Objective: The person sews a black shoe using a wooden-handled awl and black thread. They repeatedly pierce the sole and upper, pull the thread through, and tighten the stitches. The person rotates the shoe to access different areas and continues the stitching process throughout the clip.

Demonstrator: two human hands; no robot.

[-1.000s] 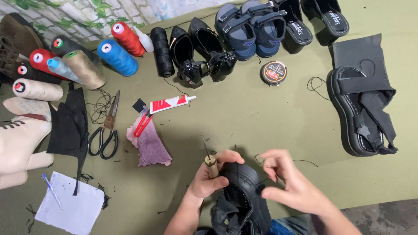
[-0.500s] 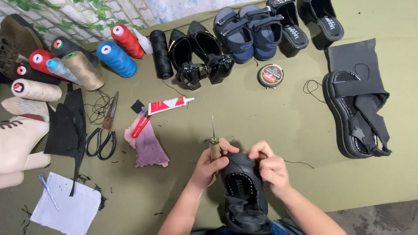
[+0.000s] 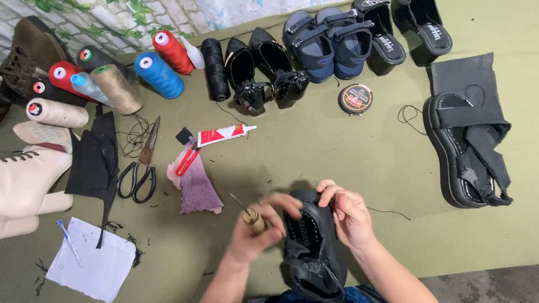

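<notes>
**Black shoe, held at the near edge of the green worktop**

Black shoe (image 3: 311,247): sole up, toe gripped by right hand (image 3: 351,216), fingers curled over its rim. Left hand (image 3: 255,235): clenched around wooden-handled awl (image 3: 251,216), fingertips touching the sole. Beyond: purple rag (image 3: 196,185), glue tube (image 3: 222,134), scissors (image 3: 140,165). Far-left corner: thread cones (image 3: 115,87). Right edge: black sandal (image 3: 466,148). Near-left corner: white paper (image 3: 92,266).
</notes>
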